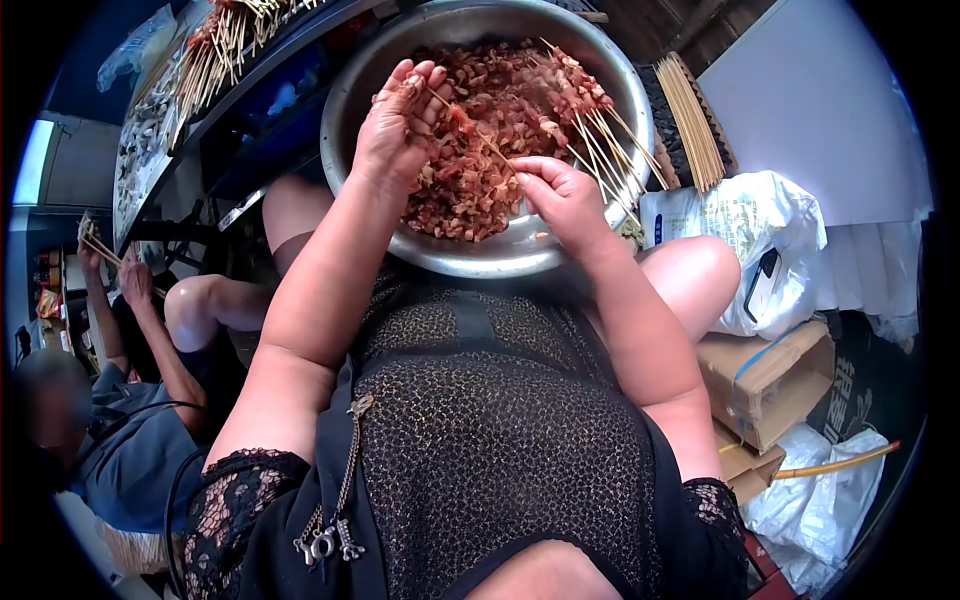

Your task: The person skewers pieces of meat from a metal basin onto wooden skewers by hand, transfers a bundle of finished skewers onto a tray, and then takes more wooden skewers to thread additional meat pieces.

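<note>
A large metal basin (490, 266) holds a heap of small chopped raw meat pieces (455, 200). Over it, my right hand (565, 200) pinches the lower end of a thin wooden skewer (495, 152) between thumb and fingers. Raw meat is threaded on the skewer's upper part. My left hand (392, 130) is at the skewer's upper end, palm turned up and fingers curled, with small bits of meat in them. Exactly how these fingers grip is partly hidden. Several finished meat skewers (610, 150) lie on the basin's right side, their bare sticks pointing toward me.
Bare skewers (688, 120) lie in a bundle right of the basin, near a white plastic bag (735, 240) with a phone (763, 280) on it. Cardboard boxes (765, 380) stand lower right. At left, another person (140, 440) holds sticks beside a table with many skewers (215, 65).
</note>
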{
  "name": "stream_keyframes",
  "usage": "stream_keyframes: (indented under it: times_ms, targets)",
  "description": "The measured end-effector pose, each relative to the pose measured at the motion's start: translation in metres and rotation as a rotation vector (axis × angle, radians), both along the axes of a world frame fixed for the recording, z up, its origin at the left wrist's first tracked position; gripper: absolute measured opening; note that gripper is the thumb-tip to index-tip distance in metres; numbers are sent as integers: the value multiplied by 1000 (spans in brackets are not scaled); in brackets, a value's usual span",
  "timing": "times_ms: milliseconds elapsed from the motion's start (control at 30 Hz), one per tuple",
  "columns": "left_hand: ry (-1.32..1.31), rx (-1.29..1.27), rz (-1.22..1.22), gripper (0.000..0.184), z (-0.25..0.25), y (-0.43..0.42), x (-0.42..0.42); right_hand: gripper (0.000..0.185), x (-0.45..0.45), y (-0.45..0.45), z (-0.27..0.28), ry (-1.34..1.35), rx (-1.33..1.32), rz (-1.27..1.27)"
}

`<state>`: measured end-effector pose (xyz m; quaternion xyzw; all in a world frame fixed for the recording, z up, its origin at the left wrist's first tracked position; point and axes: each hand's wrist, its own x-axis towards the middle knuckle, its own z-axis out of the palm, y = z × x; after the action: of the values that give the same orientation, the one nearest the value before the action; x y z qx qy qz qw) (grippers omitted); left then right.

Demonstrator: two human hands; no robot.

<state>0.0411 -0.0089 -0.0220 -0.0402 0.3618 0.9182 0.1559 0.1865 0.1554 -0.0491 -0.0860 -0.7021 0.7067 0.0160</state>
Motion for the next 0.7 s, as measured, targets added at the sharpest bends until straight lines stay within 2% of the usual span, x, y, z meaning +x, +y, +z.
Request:
stream_keyframes:
  times_ms: [100, 233, 433, 467, 567, 633, 700]
  targets:
    - [-24, -22, 23, 27, 6, 7, 9, 21, -1, -1, 3, 17, 43, -8]
    - [-7, 3, -48, 24, 3, 7, 10, 21, -1, 0, 1, 38, 22, -9]
    - [60, -98, -347, 35, 5, 4, 13, 20, -4, 6, 6, 17, -81, -40]
    - [-9, -140, -398, 46, 5, 1, 12, 20, -5, 8, 3, 9, -103, -49]
    - [1, 2, -489, 49, -7, -10, 5, 20, -6, 11, 1, 5, -120, -65]
    - [-13, -16, -447, 50, -5, -11, 6, 20, -5, 12, 1, -5, -133, -67]
    - [-80, 89, -334, 50, -1, -14, 7, 20, -3, 13, 3, -22, -126, -36]
